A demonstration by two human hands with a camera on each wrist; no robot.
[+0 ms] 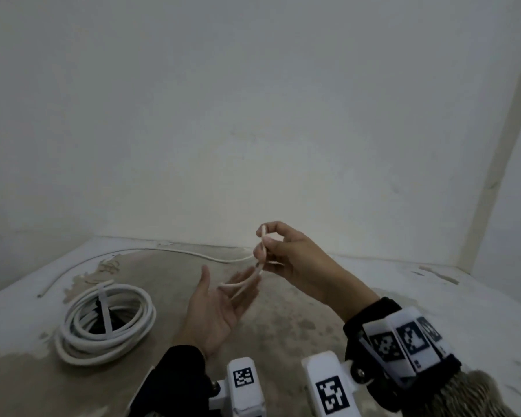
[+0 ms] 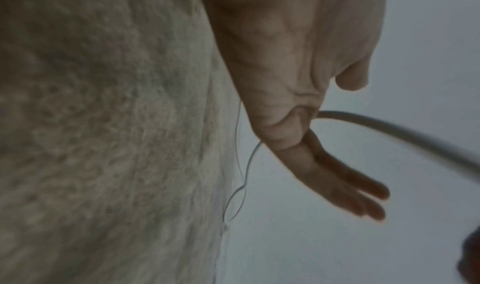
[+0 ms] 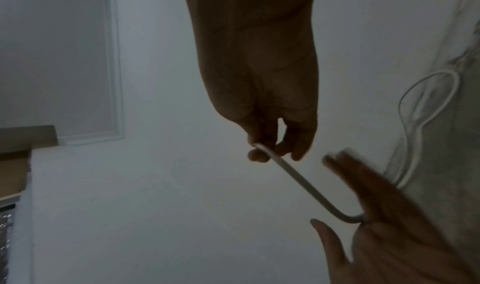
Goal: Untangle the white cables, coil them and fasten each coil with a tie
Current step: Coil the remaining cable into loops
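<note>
White cable (image 1: 175,251) — one loose length trails along the floor's (image 1: 283,320) far edge by the wall and rises into the right hand (image 1: 286,254), whose thumb and fingertips pinch it. From there it runs down between the straight, spread fingers of the left hand (image 1: 220,305), palm up. A finished coil (image 1: 106,323) — bound by a white tie (image 1: 104,311) — lies near the floor's left edge.
</note>
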